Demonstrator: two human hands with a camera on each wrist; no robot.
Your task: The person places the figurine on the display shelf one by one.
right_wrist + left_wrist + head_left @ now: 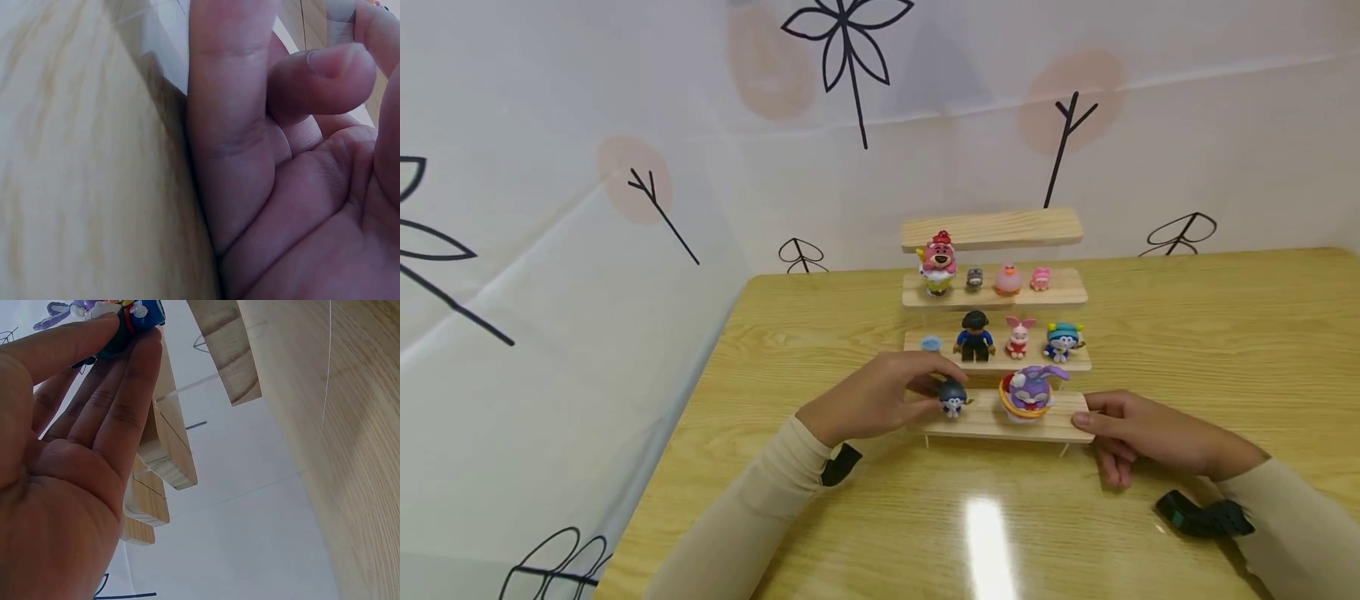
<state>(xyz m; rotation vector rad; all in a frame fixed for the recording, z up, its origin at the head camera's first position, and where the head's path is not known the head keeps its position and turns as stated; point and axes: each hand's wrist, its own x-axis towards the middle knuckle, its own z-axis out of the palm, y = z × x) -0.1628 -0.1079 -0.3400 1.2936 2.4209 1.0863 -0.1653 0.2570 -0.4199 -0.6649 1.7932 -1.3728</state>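
Note:
At the left end of the lowest board of a wooden tiered display stand (985,426), my left hand (880,398) pinches a small figurine (952,402) with a dark cap and blue clothes. The left wrist view shows this figurine (142,315) between thumb and fingers, partly cut off by the frame. My right hand (1150,433) grips the right end of the same board, thumb on top and other fingers beside and below it. Between the hands sits a purple rabbit figurine (1030,393) in an orange-rimmed cup. In the right wrist view, fingers (228,125) lie against the tabletop.
Higher boards carry a pink bear (938,262), a grey figure (974,278), a pink duck (1008,280), a small pink figure (1041,278), a black-haired doll (975,337), a piglet (1018,337), and a horned-hat figure (1062,342). A patterned white cloth (925,167) hangs behind the wooden table (820,333).

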